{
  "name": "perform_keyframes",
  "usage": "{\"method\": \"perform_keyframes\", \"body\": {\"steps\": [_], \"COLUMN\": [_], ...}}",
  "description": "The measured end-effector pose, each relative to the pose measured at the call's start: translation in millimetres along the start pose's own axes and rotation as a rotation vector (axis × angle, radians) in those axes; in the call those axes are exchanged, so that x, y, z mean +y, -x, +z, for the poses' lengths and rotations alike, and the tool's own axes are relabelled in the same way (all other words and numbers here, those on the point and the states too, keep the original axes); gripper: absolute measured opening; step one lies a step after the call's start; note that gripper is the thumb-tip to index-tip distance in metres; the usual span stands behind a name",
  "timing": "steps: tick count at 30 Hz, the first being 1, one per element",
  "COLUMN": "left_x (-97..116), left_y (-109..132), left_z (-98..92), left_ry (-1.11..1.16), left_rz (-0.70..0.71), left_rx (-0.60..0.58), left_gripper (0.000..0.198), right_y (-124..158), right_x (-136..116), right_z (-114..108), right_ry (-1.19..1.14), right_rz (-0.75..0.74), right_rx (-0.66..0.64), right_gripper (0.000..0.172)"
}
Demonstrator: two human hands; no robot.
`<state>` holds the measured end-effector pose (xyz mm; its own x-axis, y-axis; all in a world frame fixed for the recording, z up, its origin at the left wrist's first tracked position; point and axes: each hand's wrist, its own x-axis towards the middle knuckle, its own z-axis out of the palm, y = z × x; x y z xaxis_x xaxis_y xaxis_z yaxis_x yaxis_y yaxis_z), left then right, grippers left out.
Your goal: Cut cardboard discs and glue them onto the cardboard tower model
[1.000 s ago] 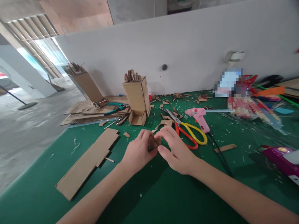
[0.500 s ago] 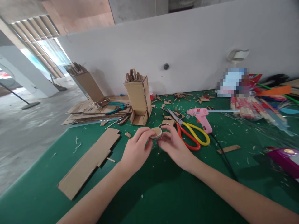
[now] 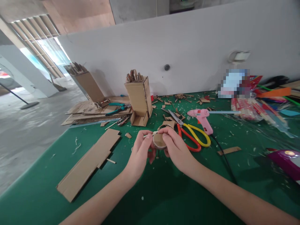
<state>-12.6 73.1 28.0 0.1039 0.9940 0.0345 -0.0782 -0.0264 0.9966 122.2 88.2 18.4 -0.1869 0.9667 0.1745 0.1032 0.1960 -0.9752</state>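
A small round cardboard disc (image 3: 159, 141), layered at its rim, is tilted with its flat face toward me. My right hand (image 3: 177, 148) grips it, thumb on the face. Between the thumb and forefinger of my left hand (image 3: 138, 153) is a thin pale strip (image 3: 154, 133), lying along the disc's far edge; whether it is stuck there I cannot tell. My left hand's other fingers are curled beside the disc, partly hidden. Right behind the hands lie scissors (image 3: 195, 134) with one red and one yellow handle.
A pink glue gun (image 3: 200, 115) rests beyond the scissors. An L-shaped cardboard holder (image 3: 138, 97) stands at the back, with teal pliers (image 3: 117, 107) left of it. A long cardboard piece (image 3: 89, 165) lies left. Purple object (image 3: 284, 161) at right; scraps litter the green table (image 3: 150, 200).
The disc has tipped toward me and shifted slightly right and down. My right thumb now presses its face, and a pale strip shows at my left fingertips.
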Motion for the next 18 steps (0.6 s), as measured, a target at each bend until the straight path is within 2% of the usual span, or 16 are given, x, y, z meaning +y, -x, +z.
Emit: {"method": "perform_keyframes", "body": {"steps": [3,8,18], "left_x": [6,6,-4], "left_y": [4,8,7], "left_z": [8.4,13.0,15.5], "left_ry": [-0.059,-0.092,-0.041], "left_rz": [-0.101,-0.059,0.006], "left_rx": [0.013,0.053,0.073], "left_gripper": [0.024,0.018,0.014], "right_y": [4,7,8], "right_x": [-6,-8,-2], "right_z": [2,8,14], "right_ry": [-0.077,-0.259,-0.297], "right_rz": [0.02,0.104,0.145], "right_rx": [-0.056,-0.086,-0.105], "right_gripper": [0.016,0.019,0.014]}}
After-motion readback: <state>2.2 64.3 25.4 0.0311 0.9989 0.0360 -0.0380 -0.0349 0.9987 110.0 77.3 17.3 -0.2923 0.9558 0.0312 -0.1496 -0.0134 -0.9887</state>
